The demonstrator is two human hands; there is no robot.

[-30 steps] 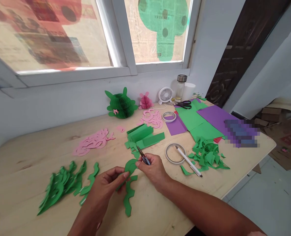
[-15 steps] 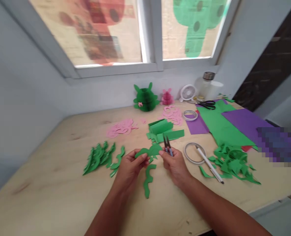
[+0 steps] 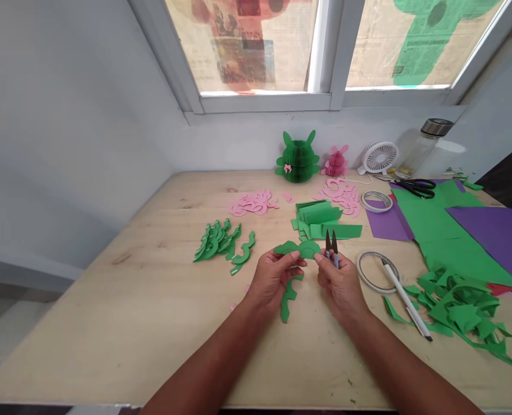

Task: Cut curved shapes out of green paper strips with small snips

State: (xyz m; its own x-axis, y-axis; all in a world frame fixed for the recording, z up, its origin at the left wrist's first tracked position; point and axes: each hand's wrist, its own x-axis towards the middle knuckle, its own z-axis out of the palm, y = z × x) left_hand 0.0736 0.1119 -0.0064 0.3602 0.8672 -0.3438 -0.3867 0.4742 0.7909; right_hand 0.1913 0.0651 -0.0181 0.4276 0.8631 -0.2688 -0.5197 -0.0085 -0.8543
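A wavy green paper cutout (image 3: 310,249) with a curved line on it is stretched between my two hands. My left hand (image 3: 270,282) pinches its left end between thumb and fingers. At its right end, the thumb and finger of my right hand (image 3: 340,282) are closed on the paper. That same hand also keeps small thread snips (image 3: 332,249), blades pointing up and apart, in its palm. Below the cutout, near my left fingers, a second wavy green paper strip (image 3: 288,302) hangs or lies; whether it is held I cannot tell.
Folded green paper strips (image 3: 320,216) lie beyond my hands. Wavy green cutouts (image 3: 216,239) are heaped left; green scraps (image 3: 463,314) lie right, beside a white pen (image 3: 406,300) and tape rolls (image 3: 376,202). Black scissors (image 3: 415,187) rest on coloured paper. A green honeycomb paper figure (image 3: 299,161) stands by the wall.
The view has swung left, so everything sits further right in the picture. Both hands still hold the green cutout, and the snips stay in my right hand.
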